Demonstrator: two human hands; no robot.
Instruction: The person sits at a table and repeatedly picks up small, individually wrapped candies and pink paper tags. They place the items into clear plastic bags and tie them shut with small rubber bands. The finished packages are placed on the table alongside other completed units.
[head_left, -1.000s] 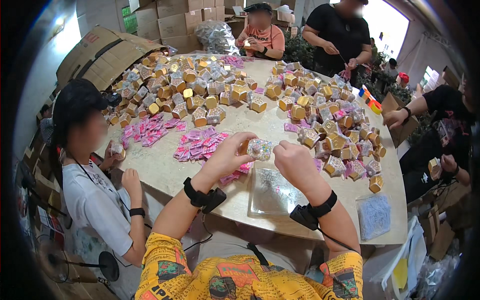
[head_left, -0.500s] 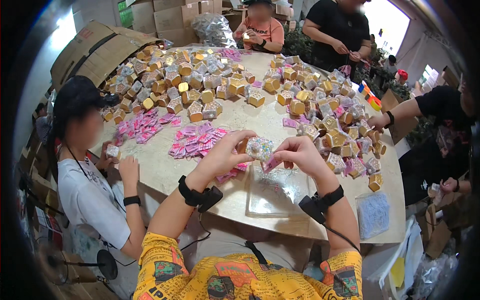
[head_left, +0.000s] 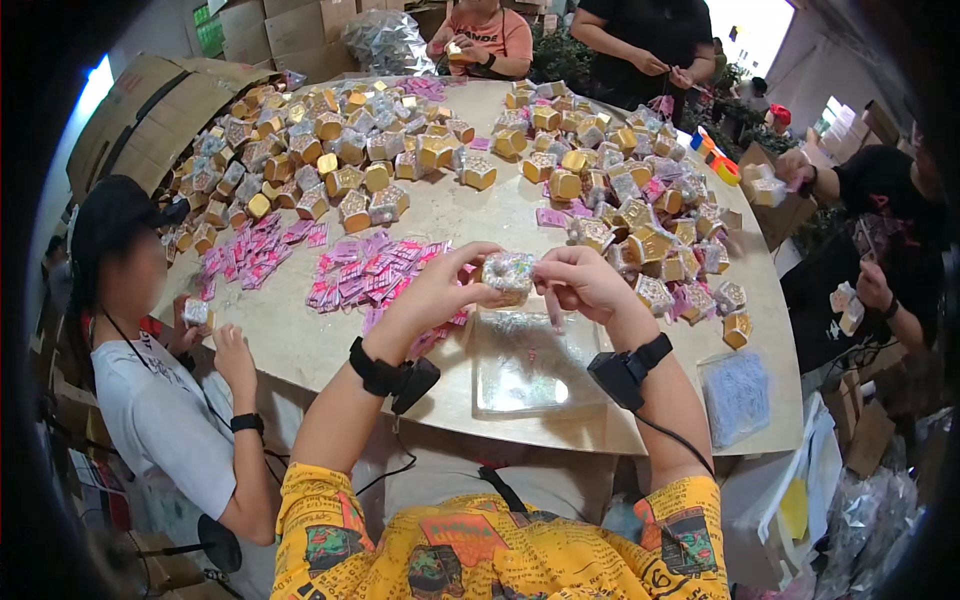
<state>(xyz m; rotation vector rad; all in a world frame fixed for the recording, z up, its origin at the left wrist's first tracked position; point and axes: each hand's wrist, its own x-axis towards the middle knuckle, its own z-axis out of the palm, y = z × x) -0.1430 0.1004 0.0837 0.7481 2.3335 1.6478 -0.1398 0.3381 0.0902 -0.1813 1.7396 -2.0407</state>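
My left hand [head_left: 452,287] grips a small gold ornament [head_left: 508,277] with a white, multicoloured speckled top, thumb and fingers around its side. The fingers of my right hand [head_left: 588,284] are pinched together at the ornament's right edge. A narrow pink tag [head_left: 556,312] hangs below these fingers; how it is fixed is too fine to make out. Just left of my hands lies a pile of pink tags [head_left: 345,283]. Under them rests a clear plastic tray [head_left: 535,395].
Heaps of gold ornaments [head_left: 340,182] cover the table's far left, and another heap [head_left: 640,215] its right. A bundle of pale blue strings [head_left: 737,398] lies at the front right. Co-workers handle pieces around the table; one in white [head_left: 150,420] sits close left.
The speckled top has tipped away, so more of the ornament's gold side shows. My right hand has come closer to it, and the pink tag now hangs down. The view has shifted slightly.
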